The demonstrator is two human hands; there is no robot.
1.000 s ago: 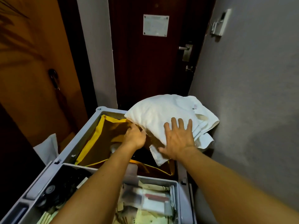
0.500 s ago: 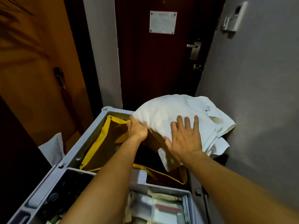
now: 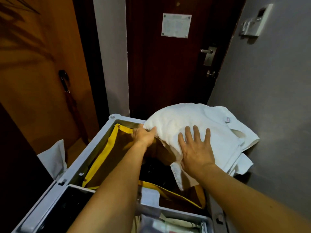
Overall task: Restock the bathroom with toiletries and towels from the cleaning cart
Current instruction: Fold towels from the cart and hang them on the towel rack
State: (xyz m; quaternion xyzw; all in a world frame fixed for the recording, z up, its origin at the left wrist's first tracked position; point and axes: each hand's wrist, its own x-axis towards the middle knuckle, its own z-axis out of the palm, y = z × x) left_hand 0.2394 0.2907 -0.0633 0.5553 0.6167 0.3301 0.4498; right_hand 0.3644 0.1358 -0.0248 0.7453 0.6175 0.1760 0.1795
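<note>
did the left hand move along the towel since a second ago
Yes. The left hand now grips the towel's left edge higher up, nearer the cart's far rim; earlier it sat lower, under the towel over the yellow-trimmed bag.

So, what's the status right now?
Left hand grips white terry towels; right hand flat on top. Bundle over yellow-rimmed cart bag. Nothing blocking.

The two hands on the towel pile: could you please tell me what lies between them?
In the head view, only white towel lies between the left hand, gripping its edge, and the right hand, pressed flat on top.
</note>
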